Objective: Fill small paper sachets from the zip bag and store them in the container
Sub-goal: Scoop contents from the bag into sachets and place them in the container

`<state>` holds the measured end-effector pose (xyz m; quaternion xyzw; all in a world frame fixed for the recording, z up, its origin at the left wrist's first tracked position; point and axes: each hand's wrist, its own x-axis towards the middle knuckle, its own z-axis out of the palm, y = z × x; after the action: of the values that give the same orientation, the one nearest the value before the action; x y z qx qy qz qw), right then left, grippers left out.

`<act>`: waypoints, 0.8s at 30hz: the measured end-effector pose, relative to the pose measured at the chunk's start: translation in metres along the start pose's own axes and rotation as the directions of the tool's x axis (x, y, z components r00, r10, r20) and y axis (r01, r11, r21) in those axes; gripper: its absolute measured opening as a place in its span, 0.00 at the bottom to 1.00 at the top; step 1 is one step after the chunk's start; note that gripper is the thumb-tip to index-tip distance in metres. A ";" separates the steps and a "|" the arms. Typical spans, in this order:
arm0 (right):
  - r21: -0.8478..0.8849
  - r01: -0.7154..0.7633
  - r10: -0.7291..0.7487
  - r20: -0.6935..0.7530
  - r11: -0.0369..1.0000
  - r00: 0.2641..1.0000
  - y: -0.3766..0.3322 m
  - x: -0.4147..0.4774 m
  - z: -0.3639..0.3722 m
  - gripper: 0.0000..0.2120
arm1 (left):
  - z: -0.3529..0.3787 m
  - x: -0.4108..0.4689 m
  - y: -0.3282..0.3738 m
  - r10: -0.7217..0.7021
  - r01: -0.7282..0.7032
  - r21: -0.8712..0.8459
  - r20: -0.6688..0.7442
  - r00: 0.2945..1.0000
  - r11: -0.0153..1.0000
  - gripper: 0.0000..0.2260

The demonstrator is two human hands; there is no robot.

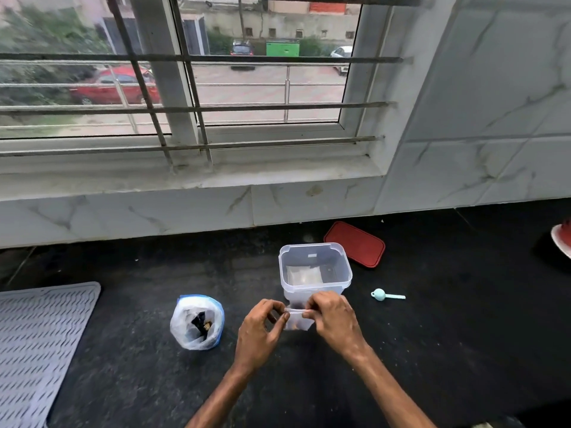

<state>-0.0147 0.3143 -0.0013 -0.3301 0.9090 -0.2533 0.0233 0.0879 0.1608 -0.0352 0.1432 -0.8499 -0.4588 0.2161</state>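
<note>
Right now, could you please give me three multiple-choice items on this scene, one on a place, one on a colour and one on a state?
1. Where is the scoop relative to the container? A) to its right B) inside it C) to its left
2. What colour is the loose lid? A) blue B) red C) white
3. What is the sachet's state? A) pinched from both sides B) lying flat, untouched C) dropped inside the container
Answers: 1 A, the scoop lies right of the container; 2 B, the lid is plainly red; 3 A, the left hand and right hand each pinch its top edge.
</note>
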 end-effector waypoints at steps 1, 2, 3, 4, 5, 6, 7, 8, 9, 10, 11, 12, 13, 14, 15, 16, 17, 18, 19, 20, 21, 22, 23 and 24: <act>-0.034 0.005 -0.005 -0.010 0.999 1.000 0.000 -0.003 0.001 0.07 | 0.003 -0.001 0.000 -0.017 0.017 -0.003 0.000 1.000 1.000 0.05; -0.054 0.004 -0.005 -0.021 0.999 1.000 0.000 -0.006 0.003 0.07 | 0.007 -0.002 0.001 -0.044 0.044 -0.011 -0.004 0.999 0.999 0.05; -0.055 -0.003 0.001 -0.030 0.999 1.000 0.001 -0.007 0.004 0.08 | 0.010 -0.001 0.000 -0.078 0.078 -0.019 -0.012 0.997 0.997 0.06; -0.041 -0.014 0.013 -0.029 0.999 1.000 0.003 -0.007 0.004 0.08 | 0.013 0.000 -0.001 -0.114 0.113 -0.026 -0.016 0.993 0.993 0.06; -0.021 -0.032 0.032 -0.009 0.999 0.999 0.006 -0.007 0.004 0.08 | 0.016 0.001 -0.002 -0.147 0.147 -0.032 -0.015 0.989 0.989 0.06; -0.013 -0.038 0.038 0.022 0.999 0.999 0.010 -0.006 0.004 0.08 | 0.018 0.002 -0.003 -0.174 0.173 -0.044 -0.012 0.985 0.984 0.07; -0.026 -0.030 0.032 0.057 0.999 0.998 0.014 -0.004 0.003 0.07 | 0.022 0.003 -0.005 -0.196 0.195 -0.057 -0.004 0.981 0.979 0.07; -0.055 -0.018 0.023 0.090 0.998 0.996 0.018 -0.003 0.004 0.06 | 0.026 0.004 -0.008 -0.217 0.216 -0.065 0.005 0.976 0.974 0.07; -0.090 -0.009 0.019 0.118 0.996 0.993 0.022 -0.001 0.004 0.04 | 0.030 0.004 -0.011 -0.239 0.239 -0.063 0.005 0.971 0.969 0.07; -0.122 -0.004 0.021 0.141 0.993 0.990 0.025 0.001 0.004 0.03 | 0.034 0.004 -0.012 -0.267 0.266 -0.056 -0.008 0.964 0.962 0.07; -0.144 -0.004 0.026 0.152 0.990 0.988 0.028 0.005 0.003 0.03 | 0.038 0.006 -0.012 -0.296 0.294 -0.047 -0.030 0.955 0.955 0.07; -0.159 -0.004 0.029 0.155 0.987 0.988 0.031 0.007 0.004 0.04 | 0.042 0.007 -0.012 -0.321 0.319 -0.043 -0.050 0.946 0.947 0.06; -0.168 -0.005 0.030 0.147 0.986 0.989 0.033 0.010 0.005 0.05 | 0.045 0.010 -0.012 -0.337 0.335 -0.043 -0.061 0.939 0.941 0.06; -0.171 0.000 0.024 0.133 0.985 0.991 0.034 0.013 0.005 0.05 | 0.047 0.012 -0.011 -0.346 0.344 -0.038 -0.066 0.936 0.938 0.04; -0.170 0.006 0.015 0.121 0.985 0.993 0.035 0.016 0.005 0.04 | 0.049 0.016 -0.009 -0.354 0.353 -0.030 -0.068 0.933 0.935 0.03; -0.164 0.011 0.008 0.111 0.986 0.994 0.035 0.018 0.006 0.04 | 0.051 0.020 -0.008 -0.360 0.359 -0.022 -0.070 0.930 0.933 0.03; -0.159 0.024 -0.008 0.102 0.987 0.995 0.036 0.020 0.007 0.03 | 0.052 0.023 -0.007 -0.367 0.367 -0.010 -0.077 0.927 0.930 0.03; -0.155 0.038 -0.023 0.092 0.987 0.996 0.037 0.022 0.008 0.03 | 0.052 0.026 -0.006 -0.375 0.376 0.006 -0.083 0.924 0.926 0.03; -0.152 0.055 -0.042 0.084 0.987 0.996 0.038 0.024 0.009 0.02 | 0.052 0.028 -0.005 -0.383 0.387 0.027 -0.089 0.919 0.922 0.03; -0.149 0.077 -0.065 0.084 0.986 0.994 0.040 0.027 0.010 0.02 | 0.051 0.030 -0.003 -0.389 0.396 0.051 -0.102 0.915 0.917 0.03; -0.151 0.093 -0.082 0.080 0.984 0.993 0.041 0.028 0.011 0.02 | 0.050 0.032 -0.001 -0.391 0.398 0.070 -0.102 0.915 0.915 0.03; -0.152 0.119 -0.108 0.077 0.981 0.991 0.043 0.030 0.011 0.02 | 0.050 0.034 0.001 -0.398 0.406 0.078 -0.104 0.912 0.910 0.03; -0.148 0.137 -0.128 0.068 0.979 0.989 0.044 0.032 0.011 0.03 | 0.050 0.035 0.002 -0.405 0.413 0.080 -0.098 0.909 0.907 0.04; -0.143 0.150 -0.143 0.057 0.978 0.988 0.045 0.034 0.010 0.04 | 0.051 0.036 0.002 -0.410 0.417 0.081 -0.088 0.908 0.905 0.06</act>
<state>-0.0657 0.3191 -0.0270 -0.4026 0.8977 -0.1789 0.0013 0.0314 0.1823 -0.0494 0.3465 -0.8136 -0.4467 0.1359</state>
